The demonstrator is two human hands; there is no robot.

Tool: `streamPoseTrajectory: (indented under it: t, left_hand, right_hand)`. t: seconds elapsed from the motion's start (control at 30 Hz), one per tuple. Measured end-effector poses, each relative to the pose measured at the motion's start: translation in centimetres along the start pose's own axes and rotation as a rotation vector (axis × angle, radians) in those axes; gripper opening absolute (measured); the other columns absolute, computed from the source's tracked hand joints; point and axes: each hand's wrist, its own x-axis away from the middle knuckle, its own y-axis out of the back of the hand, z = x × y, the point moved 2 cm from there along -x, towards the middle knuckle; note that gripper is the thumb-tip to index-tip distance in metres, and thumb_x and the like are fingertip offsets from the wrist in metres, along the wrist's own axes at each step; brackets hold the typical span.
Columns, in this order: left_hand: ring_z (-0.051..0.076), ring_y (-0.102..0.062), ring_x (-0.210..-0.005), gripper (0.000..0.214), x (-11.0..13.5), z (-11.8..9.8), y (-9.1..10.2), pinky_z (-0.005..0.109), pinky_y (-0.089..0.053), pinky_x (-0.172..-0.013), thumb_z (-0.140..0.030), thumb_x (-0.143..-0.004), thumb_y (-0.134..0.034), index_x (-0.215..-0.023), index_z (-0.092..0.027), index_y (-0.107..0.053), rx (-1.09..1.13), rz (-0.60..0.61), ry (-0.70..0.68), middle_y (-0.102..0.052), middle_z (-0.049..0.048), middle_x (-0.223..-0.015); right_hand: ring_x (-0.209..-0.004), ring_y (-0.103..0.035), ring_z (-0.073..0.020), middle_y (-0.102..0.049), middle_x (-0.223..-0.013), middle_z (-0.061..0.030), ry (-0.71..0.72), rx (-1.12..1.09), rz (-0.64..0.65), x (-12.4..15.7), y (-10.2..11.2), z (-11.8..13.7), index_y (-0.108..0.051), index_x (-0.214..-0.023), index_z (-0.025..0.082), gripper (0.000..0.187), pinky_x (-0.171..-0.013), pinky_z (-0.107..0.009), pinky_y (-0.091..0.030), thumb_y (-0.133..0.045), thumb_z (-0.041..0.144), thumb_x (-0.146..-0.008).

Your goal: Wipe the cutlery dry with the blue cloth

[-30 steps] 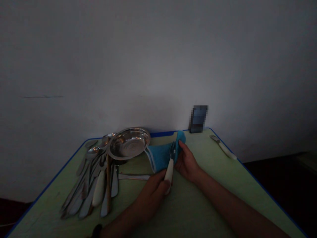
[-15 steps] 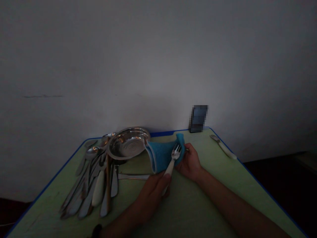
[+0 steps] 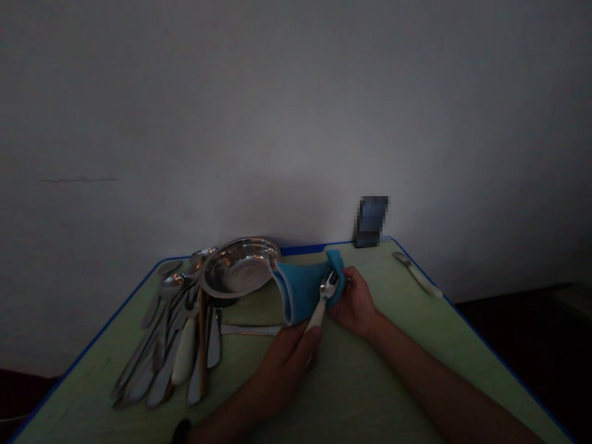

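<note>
Fork (image 3: 322,300) has rolled, its length slanting away rightward, tines (image 3: 331,279) foremost; hands (image 3: 289,353) (image 3: 357,306) pinch handle (image 3: 316,317) and cloth (image 3: 300,288).

The cloth (image 3: 301,290) is blue, the fork (image 3: 320,305) white-handled, the table (image 3: 356,394) green edged blue.

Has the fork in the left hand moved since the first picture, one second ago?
Yes. The head of the fork has swung slightly to the right, away from the metal bowl, which has stayed in place.

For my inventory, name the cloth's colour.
The cloth is blue with a pale edge, best seen in the head view.
</note>
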Motion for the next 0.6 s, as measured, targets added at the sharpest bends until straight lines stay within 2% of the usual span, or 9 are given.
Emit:
streamPoseTrajectory:
  t: [0.2,0.43,0.6]
  left_hand:
    - [0.011,-0.039,-0.054,0.038,-0.07,0.2,-0.11,0.021,-0.033,-0.052,-0.042,-0.087,-0.033,-0.059,-0.018,-0.041,0.168,-0.073,-0.02,-0.039,-0.004,-0.055]
    - [0.01,-0.038,-0.051,0.036,-0.31,0.14,0.01,0.022,-0.031,-0.052,-0.039,-0.088,-0.033,-0.06,-0.018,-0.041,0.11,-0.036,-0.065,-0.04,-0.0048,-0.053]
    - [0.011,-0.04,-0.054,0.033,-0.43,0.4,-0.09,0.022,-0.031,-0.053,-0.038,-0.088,-0.033,-0.064,-0.018,-0.044,0.047,-0.039,-0.061,-0.042,-0.0043,-0.056]
  right_hand:
    - [-0.065,-0.06,-0.0189,-0.064,-0.061,-0.0047,-0.006,-0.005,0.105,0.11,-0.12,-0.18,-0.059,-0.068,0.017,0.034,-0.065,-0.033,-0.047,-0.03,0.033,-0.075]
    - [-0.072,-0.061,-0.0198,-0.066,-0.067,-0.0051,-0.001,0.008,0.128,0.02,0.04,-0.1,-0.059,-0.072,0.018,0.032,-0.07,-0.035,-0.046,-0.033,0.036,-0.076]
    - [-0.07,-0.06,-0.0181,-0.066,-0.07,-0.0033,0.005,0.041,0.134,0.22,0.02,-0.09,-0.059,-0.077,0.018,0.037,-0.07,-0.033,-0.045,-0.038,0.049,-0.077]
